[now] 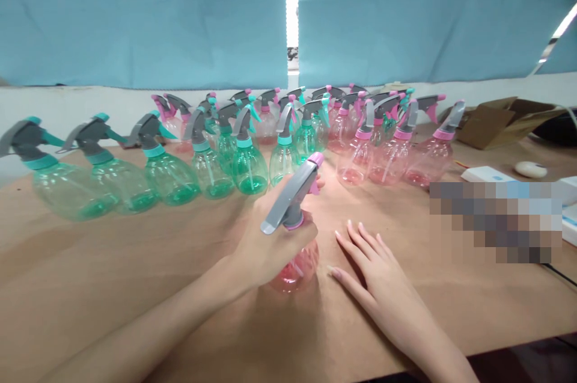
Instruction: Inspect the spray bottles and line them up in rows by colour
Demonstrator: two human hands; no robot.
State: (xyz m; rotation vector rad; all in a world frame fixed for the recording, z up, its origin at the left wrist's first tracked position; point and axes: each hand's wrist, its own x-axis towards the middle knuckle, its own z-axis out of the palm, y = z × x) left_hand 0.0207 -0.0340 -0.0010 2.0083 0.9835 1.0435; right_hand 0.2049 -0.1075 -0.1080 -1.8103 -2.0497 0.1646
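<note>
My left hand (pixel 270 245) is closed around the neck of a pink spray bottle (pixel 295 269) with a grey and pink trigger head, upright at the middle of the table. The fingers on its far side are mostly hidden. My right hand (pixel 372 263) lies palm down to the right of that bottle, fingers stretched out and holding nothing. Beyond my left hand stands a row of green spray bottles (pixel 250 169) with grey and teal heads. Several pink spray bottles (pixel 392 157) stand beyond my right hand.
More green and pink bottles crowd the back of the brown table (pixel 148 287). At the right are an open cardboard box (pixel 491 124), a white computer mouse (pixel 531 169), white boxes (pixel 487 175) and a blurred-out patch. A blue curtain (pixel 144 16) hangs behind.
</note>
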